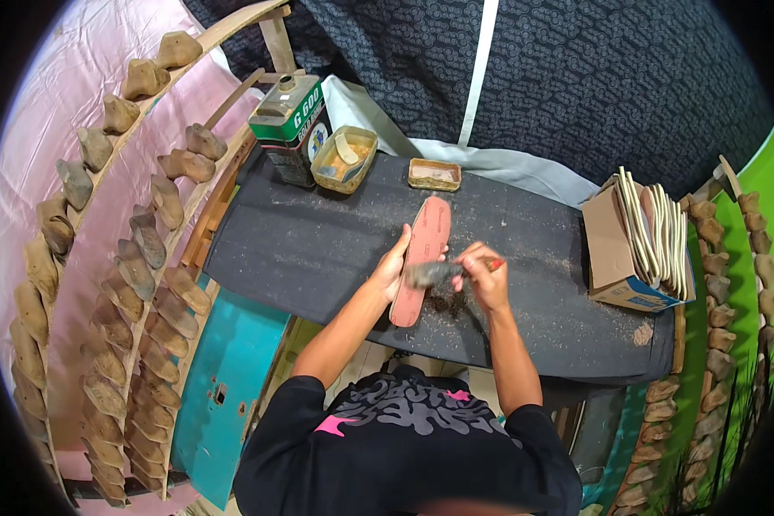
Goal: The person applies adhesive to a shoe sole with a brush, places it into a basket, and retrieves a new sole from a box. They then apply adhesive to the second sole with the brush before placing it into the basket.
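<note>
My left hand (391, 267) grips a long reddish-pink shoe sole (431, 225) along its left edge, with fingertips showing at the far side. The sole is tilted slightly, its far end to the right, and is held over the table. My right hand (485, 280) is closed around a brush (439, 273) with a red handle end. Its dark grey bristles lie across the middle of the sole, slightly blurred. Whether the bristles touch the surface is hard to make out.
A dark-covered table (335, 249) is strewn with shavings. At its back stand a green-and-black metal can (284, 129), a tub (363, 146) with a scraper-like piece, and a shallow dish (434, 175). A cardboard box (606, 249) of soles stands right. Racks of wooden shoe lasts (133, 267) flank both sides.
</note>
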Available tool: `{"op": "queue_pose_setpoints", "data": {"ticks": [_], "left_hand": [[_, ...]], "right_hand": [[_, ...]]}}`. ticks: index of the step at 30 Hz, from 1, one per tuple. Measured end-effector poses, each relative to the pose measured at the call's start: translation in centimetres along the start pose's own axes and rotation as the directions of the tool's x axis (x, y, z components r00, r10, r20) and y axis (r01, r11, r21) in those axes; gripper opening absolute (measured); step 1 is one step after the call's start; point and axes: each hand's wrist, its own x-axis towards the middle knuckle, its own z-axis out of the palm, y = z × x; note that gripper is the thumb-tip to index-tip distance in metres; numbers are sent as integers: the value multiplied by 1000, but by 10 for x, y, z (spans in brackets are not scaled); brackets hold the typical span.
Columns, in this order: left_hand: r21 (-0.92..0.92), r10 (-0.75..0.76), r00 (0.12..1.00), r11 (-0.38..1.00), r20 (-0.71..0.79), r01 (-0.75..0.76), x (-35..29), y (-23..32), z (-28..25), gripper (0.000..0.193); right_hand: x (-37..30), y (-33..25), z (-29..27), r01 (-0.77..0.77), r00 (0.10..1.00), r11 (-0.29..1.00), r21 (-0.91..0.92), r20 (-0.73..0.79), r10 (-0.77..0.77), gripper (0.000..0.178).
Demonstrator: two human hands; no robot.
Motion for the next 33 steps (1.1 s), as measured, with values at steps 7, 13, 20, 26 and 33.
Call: {"op": "queue_pose_setpoints", "data": {"ticks": [7,13,20,26,33], "left_hand": [[-125,33,999,992,25,-30,-5,5,30,64],[-87,87,993,993,84,-80,-15,0,20,42],[-171,116,992,979,49,-106,-17,13,19,45],[-140,103,995,985,-5,-103,-16,16,23,53],[-121,140,990,982,-29,-143,-19,18,9,55]], "right_hand": [[8,8,-2,131,953,985,112,-289,-93,12],[9,11,4,163,906,983,89,-409,-113,12],[-1,12,3,43,972,988,148,-233,-8,12],[6,13,8,117,948,974,192,-314,-52,11],[-13,24,21,67,965,976,206,-262,-11,12]]}}
